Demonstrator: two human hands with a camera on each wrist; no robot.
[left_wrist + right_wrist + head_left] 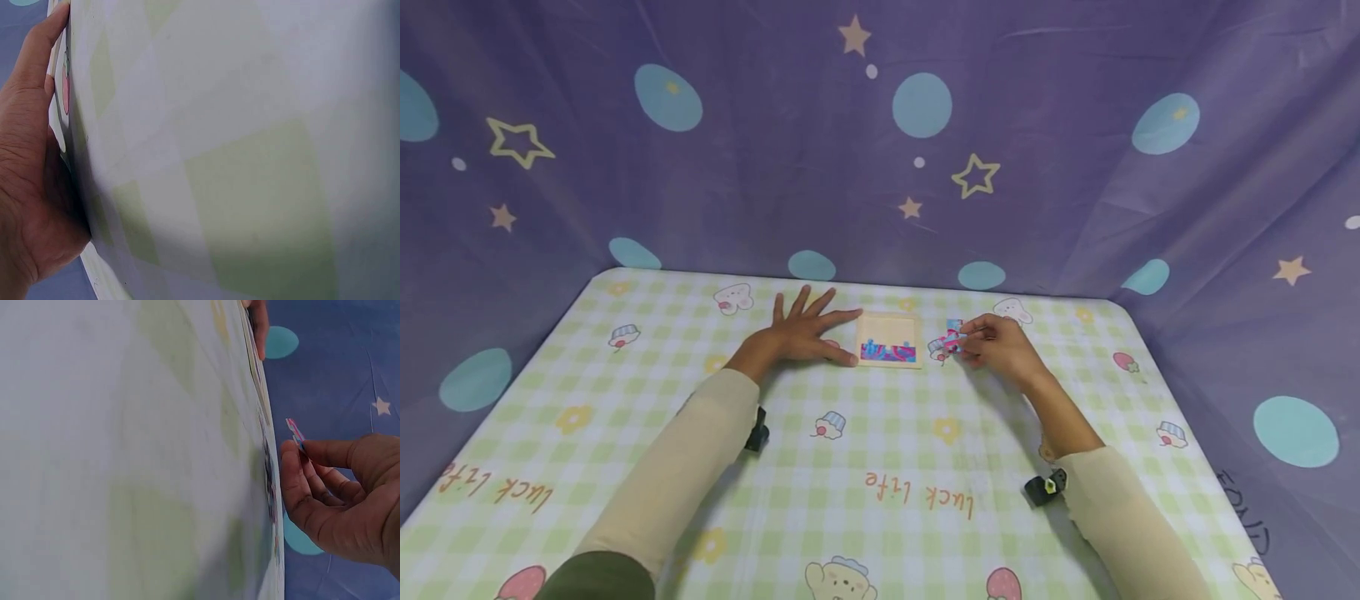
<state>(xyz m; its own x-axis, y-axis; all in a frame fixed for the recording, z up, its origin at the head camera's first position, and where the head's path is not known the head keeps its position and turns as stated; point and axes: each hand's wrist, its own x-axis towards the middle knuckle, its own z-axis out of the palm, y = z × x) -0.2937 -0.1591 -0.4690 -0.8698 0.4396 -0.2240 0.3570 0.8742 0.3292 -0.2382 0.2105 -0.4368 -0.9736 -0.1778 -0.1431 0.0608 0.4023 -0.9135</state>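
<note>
A shallow wooden puzzle tray [887, 327] lies near the far side of the table, its lower part filled with joined pink, purple and blue jigsaw pieces [889, 353]. My left hand [801, 332] rests flat with spread fingers, its thumb and index fingertip at the tray's left edge. To the right of the tray, my right hand [1000, 343] pinches a jigsaw piece [296, 430] between thumb and index finger, above the table surface. Just beyond that hand lies a blue loose piece [954, 323], partly hidden.
The table is covered by a green-and-white checked cloth [880, 450] printed with cupcakes and flowers. A purple curtain [790, 150] with stars and dots hangs behind the far edge and along both sides.
</note>
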